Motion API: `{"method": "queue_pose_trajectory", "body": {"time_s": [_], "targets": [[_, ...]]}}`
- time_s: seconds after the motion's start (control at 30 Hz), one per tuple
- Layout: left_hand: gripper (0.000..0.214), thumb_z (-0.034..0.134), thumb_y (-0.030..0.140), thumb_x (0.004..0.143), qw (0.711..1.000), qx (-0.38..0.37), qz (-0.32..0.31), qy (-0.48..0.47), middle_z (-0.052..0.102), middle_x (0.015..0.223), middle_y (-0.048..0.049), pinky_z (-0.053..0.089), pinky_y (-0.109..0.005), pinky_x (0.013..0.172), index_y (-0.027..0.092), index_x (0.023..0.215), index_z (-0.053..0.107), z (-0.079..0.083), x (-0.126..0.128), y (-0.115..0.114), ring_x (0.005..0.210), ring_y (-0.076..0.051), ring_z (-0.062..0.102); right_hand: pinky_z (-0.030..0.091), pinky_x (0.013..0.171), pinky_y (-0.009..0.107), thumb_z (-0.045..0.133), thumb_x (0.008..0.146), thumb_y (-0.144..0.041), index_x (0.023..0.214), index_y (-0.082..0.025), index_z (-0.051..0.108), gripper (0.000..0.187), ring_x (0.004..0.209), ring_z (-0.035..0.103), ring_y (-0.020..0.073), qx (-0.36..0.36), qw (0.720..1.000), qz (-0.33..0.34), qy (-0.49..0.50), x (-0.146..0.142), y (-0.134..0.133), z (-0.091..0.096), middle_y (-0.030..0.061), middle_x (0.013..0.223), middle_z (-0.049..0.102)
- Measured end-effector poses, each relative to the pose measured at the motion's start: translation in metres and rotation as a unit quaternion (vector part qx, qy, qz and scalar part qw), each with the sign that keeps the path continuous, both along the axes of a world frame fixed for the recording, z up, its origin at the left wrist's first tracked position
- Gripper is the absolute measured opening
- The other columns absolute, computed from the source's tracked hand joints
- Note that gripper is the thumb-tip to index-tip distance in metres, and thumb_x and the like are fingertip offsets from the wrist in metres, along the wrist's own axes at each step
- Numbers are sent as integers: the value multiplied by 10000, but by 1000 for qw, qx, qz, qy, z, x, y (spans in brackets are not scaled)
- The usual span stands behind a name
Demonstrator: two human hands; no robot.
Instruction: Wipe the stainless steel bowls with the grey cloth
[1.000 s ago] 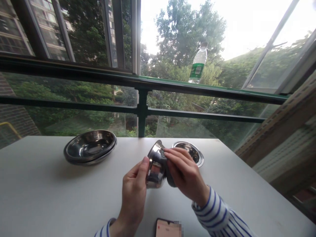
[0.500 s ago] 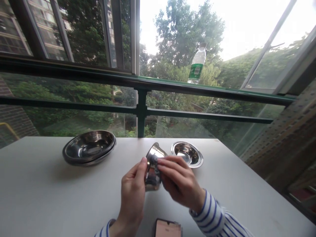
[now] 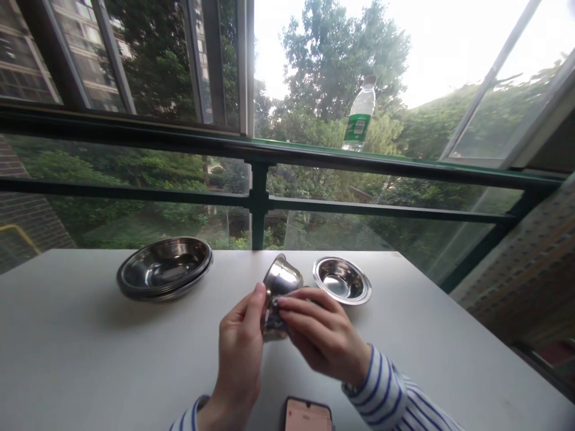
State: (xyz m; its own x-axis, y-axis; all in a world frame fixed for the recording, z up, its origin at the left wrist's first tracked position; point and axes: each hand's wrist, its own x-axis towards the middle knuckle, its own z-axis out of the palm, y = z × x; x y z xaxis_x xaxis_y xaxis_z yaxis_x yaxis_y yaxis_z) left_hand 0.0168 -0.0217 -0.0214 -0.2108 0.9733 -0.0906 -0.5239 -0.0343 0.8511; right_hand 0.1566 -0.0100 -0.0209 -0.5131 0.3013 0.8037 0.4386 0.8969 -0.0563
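Note:
I hold a small steel bowl (image 3: 282, 280) tipped on its side above the white table (image 3: 90, 353). My left hand (image 3: 240, 353) grips its left rim with the thumb on the edge. My right hand (image 3: 321, 335) lies over its outside, fingers pressed against the metal; whether there is a cloth under them is hidden. A second small steel bowl (image 3: 342, 280) stands upright on the table just right of my hands. A stack of wider steel dishes (image 3: 164, 275) sits to the left.
A phone (image 3: 309, 415) lies at the near table edge between my wrists. A plastic water bottle (image 3: 359, 117) stands on the green railing (image 3: 314, 157) behind the table. Glass panels and window frames close off the far side.
My right hand has slid leftward across the bowl's outside, and the bowl has turned slightly in my hands. The other bowls have not moved.

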Motion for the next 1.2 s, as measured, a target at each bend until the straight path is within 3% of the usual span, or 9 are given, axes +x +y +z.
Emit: {"method": "queue_pose_trajectory", "body": {"time_s": [0.13, 0.3, 0.47, 0.67, 0.87, 1.03, 1.2], "targets": [[342, 642, 467, 708, 999, -20, -9, 35, 534, 532, 20, 415, -192, 437, 126, 723, 662, 0, 2, -3, 486, -96, 483, 501, 859, 407, 494, 823, -61, 1123, -170, 567, 328, 1034, 550, 218, -50, 995, -54, 74, 4, 1, 1, 99, 1110, 641], [298, 663, 428, 700, 1000, 12, 6, 16, 523, 540, 32, 420, -168, 483, 137, 654, 623, 0, 1, -2, 510, -78, 468, 497, 866, 405, 564, 784, -99, 1125, -166, 575, 347, 1059, 540, 243, 23, 999, 8, -34, 0, -1, -3, 87, 1121, 649], [352, 609, 481, 729, 998, -11, -21, 57, 578, 556, -3, 441, -215, 449, 131, 719, 643, 0, 1, -5, 508, -118, 498, 500, 857, 402, 489, 826, -60, 1103, -176, 572, 312, 1023, 551, 210, -58, 993, -66, 84, 5, 4, 3, 96, 1086, 647], [298, 661, 432, 700, 999, 4, 4, 38, 560, 562, 21, 426, -170, 484, 143, 648, 610, 0, 0, -4, 526, -87, 494, 475, 892, 425, 559, 790, -114, 1133, -176, 567, 348, 1087, 517, 246, -3, 1000, 2, -26, 1, 0, 0, 87, 1160, 627], [363, 613, 492, 714, 997, -11, -27, 67, 568, 564, -8, 455, -238, 463, 131, 690, 650, -1, 2, -7, 525, -135, 514, 494, 861, 403, 478, 850, -100, 1074, -195, 585, 266, 1009, 564, 206, -111, 984, -73, 118, 6, 5, 4, 86, 1077, 650], [288, 662, 419, 691, 999, 11, -5, 43, 525, 561, 20, 424, -182, 492, 143, 621, 619, -3, 1, -6, 549, -97, 477, 457, 906, 426, 539, 797, -114, 1123, -193, 567, 337, 1076, 530, 234, -34, 999, -2, -16, -1, -2, 4, 71, 1149, 635], [347, 633, 476, 694, 997, -17, -43, 55, 541, 566, 2, 438, -229, 478, 131, 654, 633, -1, 3, -8, 528, -124, 500, 491, 861, 394, 469, 860, -109, 1070, -192, 586, 254, 1010, 563, 202, -106, 987, -69, 103, 3, 4, 5, 83, 1072, 654]]}}
